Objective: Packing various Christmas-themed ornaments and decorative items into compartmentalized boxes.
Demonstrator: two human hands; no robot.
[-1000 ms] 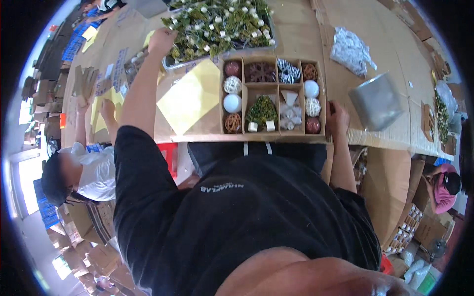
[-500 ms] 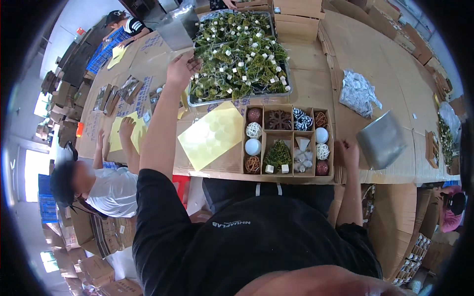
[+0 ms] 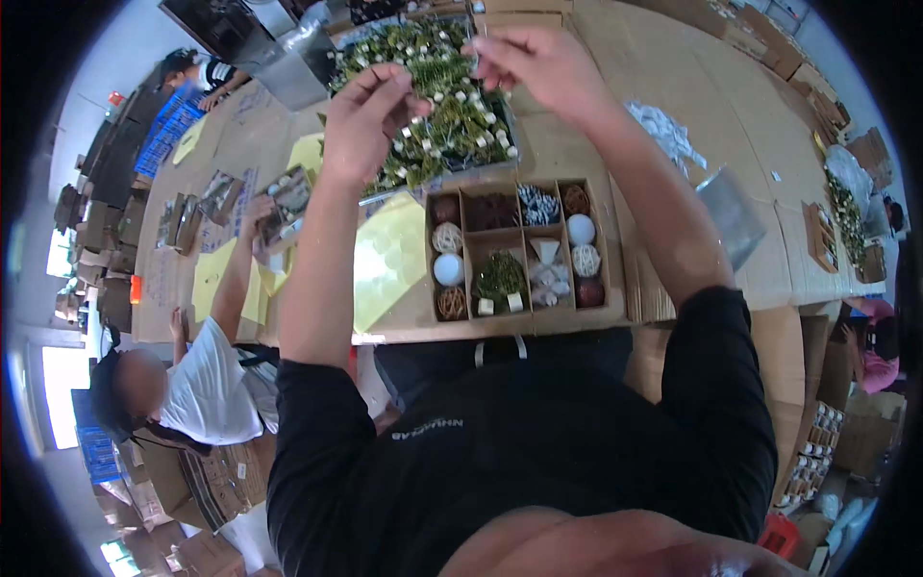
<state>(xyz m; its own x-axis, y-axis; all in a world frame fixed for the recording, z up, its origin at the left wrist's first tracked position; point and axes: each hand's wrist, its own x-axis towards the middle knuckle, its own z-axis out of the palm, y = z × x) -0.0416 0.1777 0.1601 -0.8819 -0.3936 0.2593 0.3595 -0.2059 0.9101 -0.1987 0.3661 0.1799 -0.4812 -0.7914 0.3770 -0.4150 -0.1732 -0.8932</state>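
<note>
Both my hands are raised over a tray (image 3: 512,159) heaped with green moss-like trimmings (image 3: 452,125) carrying small white cubes. The fingers of my left hand (image 3: 363,125) are curled together above the tray's left side. Opposite it, my right hand (image 3: 534,72) pinches thumb to fingers near the right side. Whatever either hand holds is too small to make out. In front of me sits a divided cardboard box (image 3: 612,313). Its compartments hold balls (image 3: 449,270), a black-and-white pine cone (image 3: 538,204), a brown snowflake-like ornament (image 3: 492,210), a green trimming (image 3: 500,277) and a bag of pale pieces (image 3: 549,284).
Yellow sheets (image 3: 389,264) lie left of the box. Clear plastic bags (image 3: 663,130) and a grey translucent sheet (image 3: 735,216) are to the right. A grey bin (image 3: 291,79) stands at the far left. A co-worker (image 3: 216,375) works close on my left, handling a small filled box (image 3: 286,204).
My right hand has gone from beside the divided box up over the tray. My left hand has curled its fingers. The co-worker's hand has moved onto a small filled box.
</note>
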